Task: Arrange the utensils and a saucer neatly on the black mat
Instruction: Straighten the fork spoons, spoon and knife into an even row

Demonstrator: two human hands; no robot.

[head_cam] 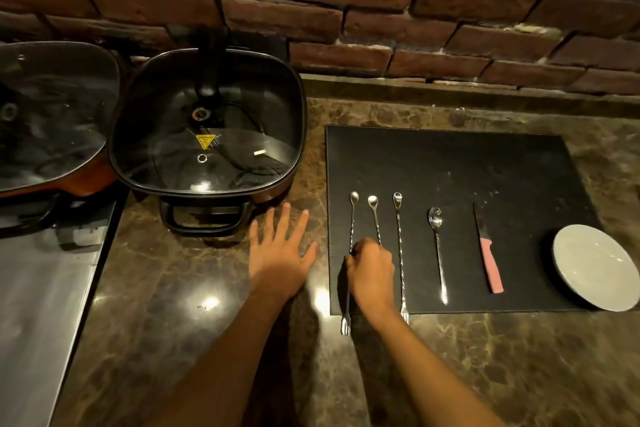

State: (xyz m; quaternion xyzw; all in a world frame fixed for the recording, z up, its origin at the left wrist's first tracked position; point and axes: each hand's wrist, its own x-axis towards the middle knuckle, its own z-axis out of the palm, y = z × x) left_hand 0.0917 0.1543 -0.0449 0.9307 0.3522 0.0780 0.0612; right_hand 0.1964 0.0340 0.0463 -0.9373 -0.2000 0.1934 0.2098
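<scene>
A black mat [450, 163] lies on the marble counter. On it, left to right, lie three long twisted bar spoons with fork ends: the first [352, 218], the second [374, 215], the third [400, 246]. Then come a plain spoon [438, 253], a pink-handled knife [489, 260] and a white saucer [594, 267] overhanging the mat's right edge. My right hand [370, 274] is closed over the left two bar spoons, fingers pinching the leftmost one's stem. My left hand [280, 250] rests flat on the counter left of the mat, fingers spread, holding nothing.
A square electric pot with a glass lid [207, 125] stands left of the mat, a second lidded pan [52, 114] beyond it. A steel surface [38, 305] sits at the lower left. A brick wall [381, 10] runs along the back.
</scene>
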